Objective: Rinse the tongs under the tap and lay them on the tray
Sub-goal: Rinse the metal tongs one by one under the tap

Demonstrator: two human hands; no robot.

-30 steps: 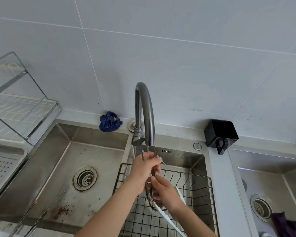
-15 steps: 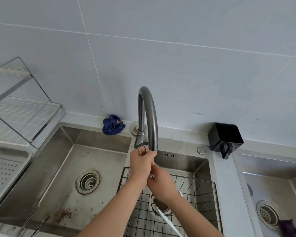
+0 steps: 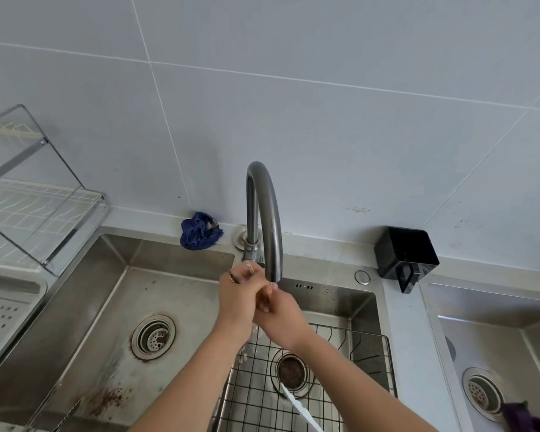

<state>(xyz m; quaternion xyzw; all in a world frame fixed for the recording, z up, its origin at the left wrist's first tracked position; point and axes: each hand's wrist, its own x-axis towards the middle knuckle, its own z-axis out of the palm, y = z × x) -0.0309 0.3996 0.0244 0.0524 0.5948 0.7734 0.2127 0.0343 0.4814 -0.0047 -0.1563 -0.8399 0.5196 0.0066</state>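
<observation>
The tongs are almost wholly hidden between my two hands; only a sliver of metal shows. My left hand grips their upper part just under the spout of the grey curved tap. Pressed against it from below and to the right, my right hand is curled round the lower part. Water drips under the hands onto the wire basket. The white perforated tray lies at the far left, beside the left basin.
A white utensil lies in the wire basket. A blue cloth sits behind the left basin. A black holder stands right of the tap, a dish rack above the tray, and a purple cloth in the right sink.
Both hands have risen to just under the spout. My right hand has slid up against the left, and the tongs' visible parts are now covered.
</observation>
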